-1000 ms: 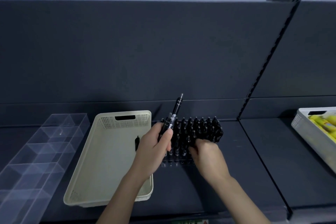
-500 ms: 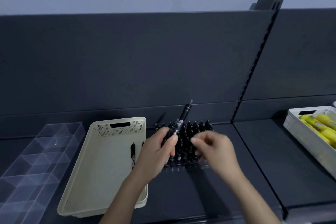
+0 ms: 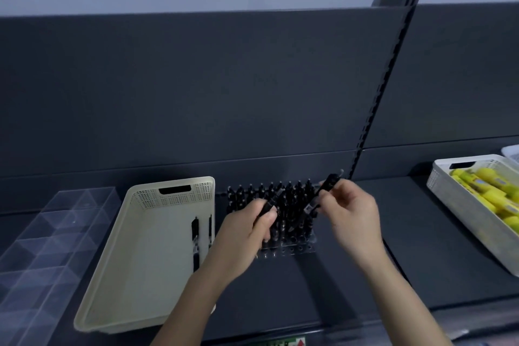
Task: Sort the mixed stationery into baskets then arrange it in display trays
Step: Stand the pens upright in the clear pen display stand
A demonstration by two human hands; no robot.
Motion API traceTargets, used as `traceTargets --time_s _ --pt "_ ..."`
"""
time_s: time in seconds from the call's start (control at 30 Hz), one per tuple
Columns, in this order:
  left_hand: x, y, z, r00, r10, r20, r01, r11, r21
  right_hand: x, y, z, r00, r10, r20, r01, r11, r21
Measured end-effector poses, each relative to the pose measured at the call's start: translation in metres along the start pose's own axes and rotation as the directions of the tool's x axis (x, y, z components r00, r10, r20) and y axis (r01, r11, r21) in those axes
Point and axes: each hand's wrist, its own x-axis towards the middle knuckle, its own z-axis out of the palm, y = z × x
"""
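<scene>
Head view: I looked down at a dark shelf (image 3: 421,255) with a dark back panel (image 3: 196,93) behind it.
Left hand (image 3: 247,239): its fingers and thumb were curled round a black pen (image 3: 266,206), held just over the near left part of the pen rack.
Right hand (image 3: 351,213): it pinched a second black pen (image 3: 323,194) between thumb and fingertips. This pen tilted, its upper end pointing up and to the right, and it was blurred.
Hands together: the two hands were apart, each holding its own pen, both above the rack.
Pen rack (image 3: 295,247): a clear holder with holes sat on the shelf between the baskets. Many black pens (image 3: 292,191) stood upright in it, and the nearest holes showed bare.
Cream basket (image 3: 146,261): it lay just left of the rack, its handle slot at the far end. Two dark pens (image 3: 195,241) lay on its floor along the right wall.
Clear tray (image 3: 42,247): a divided see-through tray lay at the far left, beside the cream basket.
White basket (image 3: 460,219): it sat well apart at the right edge and held yellow items (image 3: 488,194) I could not identify.
Slotted post (image 3: 376,98): it rose from the shelf behind the rack, leaning in my wide-angle view.
</scene>
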Motion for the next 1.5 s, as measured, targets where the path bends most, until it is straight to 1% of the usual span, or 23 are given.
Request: traceTargets --time_s 0.03,0.1,0.27,0.47,0.6,0.7,0.73,0.77,0.8,0.83,0.87,0.9,0.93,1.0,1.07,1.13,1.2,1.23,1.27,1.33,1.37,1.4,1.5 --pt "0.0 0.0 0.0 1.0 0.008 -0.011 -0.007 1.0 0.01 -0.001 0.003 0.003 1.0 -0.019 0.021 0.021 0.997 -0.071" --pt "0.0 0.001 0.001 1.0 0.01 -0.03 -0.01 1.0 0.009 -0.006 0.008 0.011 0.996 -0.046 0.077 0.056 0.99 -0.128" --pt "-0.002 -0.004 0.001 0.996 -0.054 -0.068 0.052 0.998 -0.035 -0.013 0.023 0.025 0.975 -0.153 0.162 0.197 0.934 -0.299" --pt "-0.005 -0.006 -0.003 0.994 -0.051 -0.098 0.038 0.99 -0.136 -0.02 0.033 0.036 0.945 -0.133 0.299 0.265 0.848 -0.459" --pt "-0.008 -0.008 -0.005 0.992 -0.062 -0.108 0.043 0.985 -0.168 -0.022 0.036 0.039 0.943 -0.109 0.315 0.272 0.8 -0.534" --pt "-0.008 -0.008 -0.005 0.994 -0.051 -0.094 0.037 0.988 -0.15 -0.021 0.03 0.032 0.942 -0.059 0.331 0.257 0.761 -0.596" --pt "-0.008 -0.008 -0.004 0.995 -0.047 -0.082 0.035 0.989 -0.143 -0.02 0.026 0.028 0.947 -0.052 0.316 0.238 0.775 -0.586" --pt "-0.007 -0.007 -0.004 0.997 -0.041 -0.067 0.032 0.99 -0.137 -0.019 0.021 0.024 0.956 -0.037 0.291 0.192 0.829 -0.525" --pt "-0.006 -0.006 -0.003 0.998 -0.029 -0.051 0.022 0.992 -0.126 -0.019 0.014 0.021 0.962 -0.009 0.274 0.123 0.908 -0.4" --pt "-0.005 -0.004 -0.002 0.999 -0.009 -0.031 0.006 0.994 -0.111 -0.018 0.007 0.018 0.958 0.032 0.285 0.034 0.974 -0.226" --pt "-0.003 -0.002 0.0 1.0 0.011 -0.01 -0.012 0.995 -0.099 -0.017 -0.002 0.016 0.945 0.061 0.322 -0.052 0.998 -0.036" --pt "-0.001 0.0 0.002 1.0 0.025 0.015 -0.024 0.994 -0.103 -0.017 -0.009 0.014 0.931 0.068 0.358 -0.116 0.987 0.115" --pt "0.001 0.003 0.004 0.999 0.032 0.04 -0.027 0.992 -0.121 -0.015 -0.013 0.012 0.924 0.061 0.378 -0.149 0.966 0.209" --pt "0.004 0.008 0.008 0.995 0.035 0.092 -0.02 0.986 -0.163 -0.012 -0.02 0.01 0.925 0.042 0.377 -0.159 0.945 0.285" --pt "0.005 0.01 0.012 0.989 0.039 0.144 -0.014 0.985 -0.175 -0.013 -0.019 0.007 0.933 0.033 0.359 -0.154 0.937 0.314" --pt "0.005 0.009 0.015 0.986 0.045 0.158 -0.021 0.989 -0.147 -0.015 -0.016 0.004 0.938 0.023 0.347 -0.147 0.93 0.336" --pt "0.004 0.006 0.016 0.991 0.07 0.11 -0.065 0.997 -0.052 -0.015 -0.012 -0.001 0.958 0.024 0.285 -0.129 0.926 0.354" --pt "0.003 0.004 0.016 0.993 0.086 0.078 -0.085 0.996 -0.008 -0.014 -0.01 -0.003 0.973 0.02 0.229 -0.099 0.934 0.342" --pt "0.001 0.003 0.015 0.995 0.093 0.047 -0.094 0.995 0.02 -0.012 -0.008 -0.005 0.987 0.004 0.16 -0.051 0.956 0.29" --pt "-0.002 -0.001 0.012 0.996 0.089 -0.017 -0.088 0.995 0.05 -0.007 -0.001 -0.007 0.997 -0.059 0.047 0.055 0.995 0.077" --pt "-0.004 -0.003 0.011 0.996 0.081 -0.049 -0.078 0.996 0.05 -0.006 0.002 -0.007 0.996 -0.092 0.02 0.092 0.995 -0.023" --pt "-0.005 -0.005 0.009 0.995 0.067 -0.073 -0.064 0.997 0.042 -0.006 0.006 -0.005 0.994 -0.113 0.008 0.114 0.99 -0.084" --pt "-0.007 -0.007 0.006 0.995 0.021 -0.094 -0.019 0.999 0.028 -0.007 0.016 0.004 0.993 -0.111 0.026 0.113 0.985 -0.134"
